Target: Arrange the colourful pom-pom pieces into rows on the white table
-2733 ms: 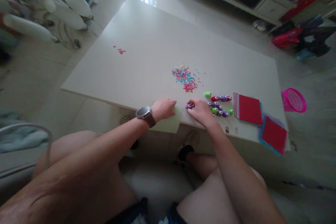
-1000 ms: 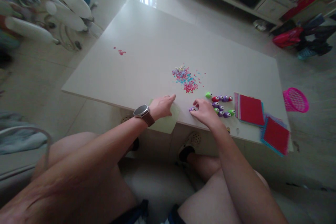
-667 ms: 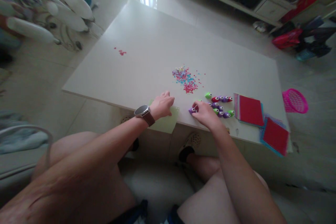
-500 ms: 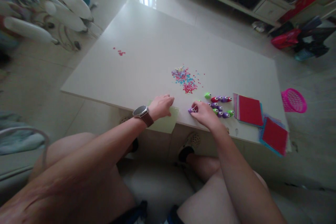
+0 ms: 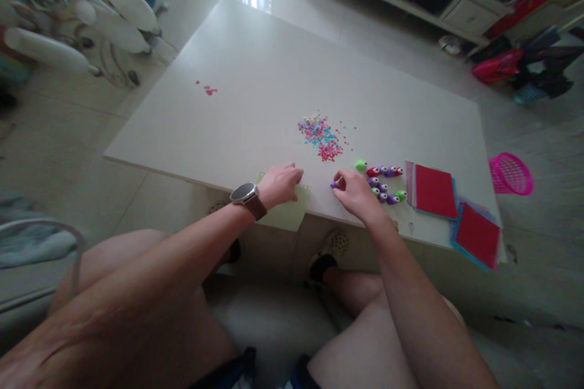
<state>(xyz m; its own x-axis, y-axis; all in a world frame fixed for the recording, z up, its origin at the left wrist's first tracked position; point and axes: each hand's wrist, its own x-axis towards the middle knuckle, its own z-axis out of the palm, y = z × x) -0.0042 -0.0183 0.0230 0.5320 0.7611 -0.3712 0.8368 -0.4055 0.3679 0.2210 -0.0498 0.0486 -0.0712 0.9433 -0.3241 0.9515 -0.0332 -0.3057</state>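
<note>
The right hand (image 5: 354, 191) pinches a small purple thing (image 5: 334, 185). The left hand (image 5: 279, 185), fingers loosely spread, rests on a pale green sheet (image 5: 292, 211). Marks on the sheet are too tiny to show how much is done. Right beside the right hand, more googly-eyed things (image 5: 393, 199) crowd in rows, partly hidden by it. Ahead, between both hands, is a pile of tiny bits (image 5: 319, 134). Far right of the right hand lies a red paper stack (image 5: 435, 191).
</note>
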